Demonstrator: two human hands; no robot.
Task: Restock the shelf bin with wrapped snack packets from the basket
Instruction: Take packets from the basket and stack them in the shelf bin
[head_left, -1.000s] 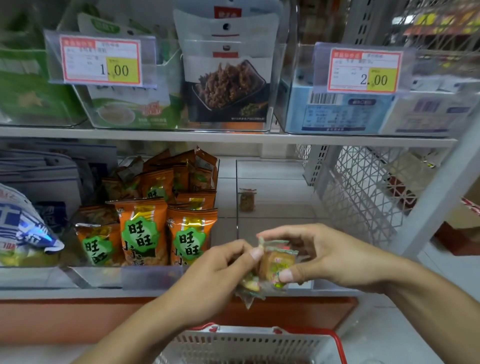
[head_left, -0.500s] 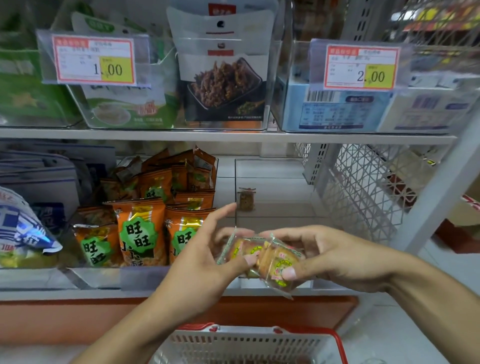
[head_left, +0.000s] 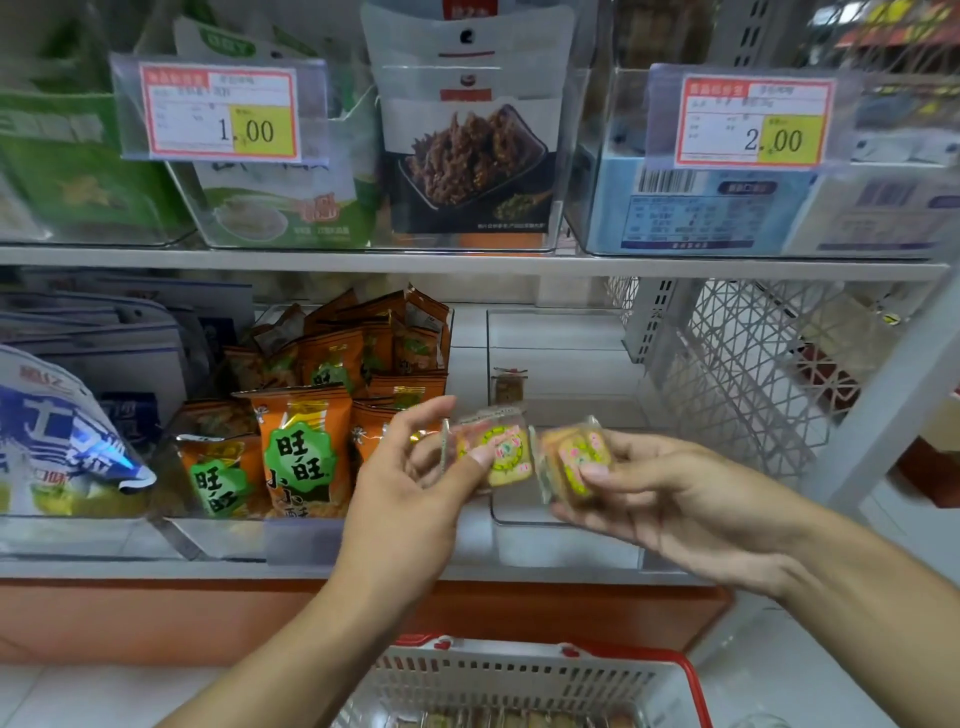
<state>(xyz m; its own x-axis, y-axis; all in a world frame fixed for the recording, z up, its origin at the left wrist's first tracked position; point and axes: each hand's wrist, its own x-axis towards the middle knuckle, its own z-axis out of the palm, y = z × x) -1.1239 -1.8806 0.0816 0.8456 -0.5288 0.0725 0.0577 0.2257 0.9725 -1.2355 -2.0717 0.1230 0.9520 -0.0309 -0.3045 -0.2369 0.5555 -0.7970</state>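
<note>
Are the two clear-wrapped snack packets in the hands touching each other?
Cannot tell. The head view shows left packet and right packet with wrapper edges meeting or overlapping, blurred.

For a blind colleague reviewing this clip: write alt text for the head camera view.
Two bare hands each hold a clear-wrapped snack packet, the left hand one packet and the right hand another, before a nearly empty clear shelf bin. Orange snack bags fill the neighbouring bin; a red-rimmed basket sits below.

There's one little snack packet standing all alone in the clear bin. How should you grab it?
Pinch the lone packet by its crimped top edge, coming from the front and above. It stands upright at the back of the clear bin, whose top is open, with bare space around it, so fingers can close on its flat faces.
</note>
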